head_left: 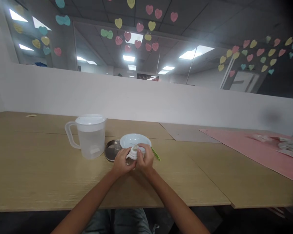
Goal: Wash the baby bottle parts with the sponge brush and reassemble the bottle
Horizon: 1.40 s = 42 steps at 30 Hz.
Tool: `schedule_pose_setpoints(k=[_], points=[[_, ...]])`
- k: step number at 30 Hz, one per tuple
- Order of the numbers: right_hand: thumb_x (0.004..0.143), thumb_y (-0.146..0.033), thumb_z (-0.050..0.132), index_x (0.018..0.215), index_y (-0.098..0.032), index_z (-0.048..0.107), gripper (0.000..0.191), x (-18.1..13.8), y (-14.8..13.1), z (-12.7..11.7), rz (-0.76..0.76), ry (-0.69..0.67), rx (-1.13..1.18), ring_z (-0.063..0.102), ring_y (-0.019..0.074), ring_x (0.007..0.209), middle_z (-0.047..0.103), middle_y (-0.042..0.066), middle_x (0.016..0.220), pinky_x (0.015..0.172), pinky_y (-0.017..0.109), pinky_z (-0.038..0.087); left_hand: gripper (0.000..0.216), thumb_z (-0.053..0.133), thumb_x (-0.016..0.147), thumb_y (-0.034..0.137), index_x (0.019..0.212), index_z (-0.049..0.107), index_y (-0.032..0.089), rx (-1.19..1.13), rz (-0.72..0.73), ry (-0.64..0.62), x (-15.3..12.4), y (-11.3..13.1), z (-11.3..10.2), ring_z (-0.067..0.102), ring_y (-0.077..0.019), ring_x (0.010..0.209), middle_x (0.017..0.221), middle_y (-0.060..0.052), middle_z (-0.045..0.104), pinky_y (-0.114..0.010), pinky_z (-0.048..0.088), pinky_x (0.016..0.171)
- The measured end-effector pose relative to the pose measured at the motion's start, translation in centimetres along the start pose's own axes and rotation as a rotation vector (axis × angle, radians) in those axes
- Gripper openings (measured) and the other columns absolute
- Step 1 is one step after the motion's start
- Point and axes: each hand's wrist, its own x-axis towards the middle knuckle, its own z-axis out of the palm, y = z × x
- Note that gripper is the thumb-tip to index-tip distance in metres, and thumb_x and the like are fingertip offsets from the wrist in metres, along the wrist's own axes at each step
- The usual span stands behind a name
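Note:
My left hand (120, 161) and my right hand (146, 159) are both closed around a small white baby-bottle top with a teat (133, 152), held just above the wooden table (51, 175). Right behind my hands stands a white bowl (135, 140). A green utensil (156, 154) pokes out from under the bowl to the right of my right hand. Left of the bowl lies a round metal lid (110, 151) with a small clear dome (117, 144) on it. A clear plastic jug (90, 136) with water stands further left.
A low white partition (146, 97) runs along the table's far edge. A pink mat (256, 149) with crumpled wrappers (286, 144) covers the right side. A grey sheet (189, 132) lies beside the mat. Heart stickers dot the glass above.

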Motion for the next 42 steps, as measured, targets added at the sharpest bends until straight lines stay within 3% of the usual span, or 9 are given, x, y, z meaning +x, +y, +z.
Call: schedule_pose_setpoints(k=[3,13,19,22,26,31,37,42], points=[[0.087,-0.029,0.043,0.111,-0.017,0.052,0.028,-0.2,0.3,0.5,0.216,-0.052,0.081,0.063,0.0190,0.089,0.067,0.008,0.095,0.079,0.035,0.049,0.053,0.061,0.069,0.033,0.118,0.051,0.017,0.016,0.002,0.007,0.0,0.1,0.0,0.057,-0.0269,0.101,0.109,-0.012,0.062,-0.040,0.043,0.090],[0.083,-0.027,0.050,0.093,-0.017,0.059,0.017,0.0,0.3,0.6,0.127,-0.014,-0.107,0.059,0.0198,0.083,0.067,0.007,0.086,0.080,0.036,0.044,0.053,0.060,0.067,0.032,0.117,0.051,0.016,0.083,0.027,0.027,-0.1,0.1,0.1,0.057,-0.0270,0.101,0.110,-0.011,0.062,-0.039,0.042,0.091],[0.081,-0.028,0.049,0.093,-0.019,0.059,0.018,0.3,0.7,0.3,0.310,0.036,-0.040,0.056,0.0188,0.073,0.061,0.000,0.063,0.077,0.034,0.042,0.054,0.060,0.067,0.034,0.117,0.054,0.016,0.155,0.033,0.001,-0.2,0.0,0.1,0.057,-0.0284,0.097,0.103,-0.011,0.064,-0.040,0.041,0.088],[0.075,-0.025,0.048,0.096,-0.018,0.059,0.024,0.5,1.1,0.4,0.432,-0.065,0.222,0.057,0.0180,0.074,0.063,0.000,0.071,0.076,0.032,0.044,0.056,0.059,0.068,0.034,0.120,0.052,0.016,0.156,0.038,-0.004,-0.3,-0.1,0.1,0.057,-0.0277,0.095,0.103,-0.011,0.064,-0.040,0.041,0.088],[0.065,-0.020,0.045,0.099,-0.017,0.060,0.038,0.4,1.4,0.7,0.523,-0.238,0.579,0.058,0.0218,0.094,0.065,0.006,0.098,0.084,0.032,0.044,0.066,0.059,0.069,0.035,0.129,0.042,0.015,0.114,0.019,0.017,-0.4,-0.1,0.1,0.057,-0.0268,0.095,0.105,-0.011,0.062,-0.040,0.042,0.088],[0.058,-0.017,0.047,0.103,-0.021,0.059,0.048,0.2,1.3,0.5,0.412,-0.298,0.475,0.051,0.0242,0.105,0.061,0.004,0.105,0.096,0.037,0.036,0.069,0.061,0.066,0.032,0.129,0.038,0.015,0.041,-0.018,0.023,-0.4,0.1,0.1,0.058,-0.0254,0.095,0.106,-0.010,0.062,-0.038,0.043,0.087],[0.062,-0.024,0.055,0.110,-0.021,0.056,0.048,1.1,1.2,-0.2,0.420,-0.458,0.435,0.048,0.0239,0.103,0.056,0.005,0.107,0.092,0.037,0.038,0.062,0.061,0.067,0.029,0.125,0.042,0.019,0.062,-0.040,0.000,-0.5,0.6,0.1,0.059,-0.0259,0.096,0.110,-0.009,0.062,-0.038,0.045,0.085],[0.062,-0.031,0.067,0.106,-0.021,0.059,0.045,1.2,1.5,0.1,0.450,-0.463,0.335,0.047,0.0227,0.098,0.055,0.005,0.102,0.090,0.037,0.037,0.063,0.061,0.066,0.027,0.125,0.041,0.019,0.069,-0.036,0.007,-0.5,0.2,0.4,0.058,-0.0276,0.101,0.114,-0.009,0.061,-0.040,0.044,0.088]])
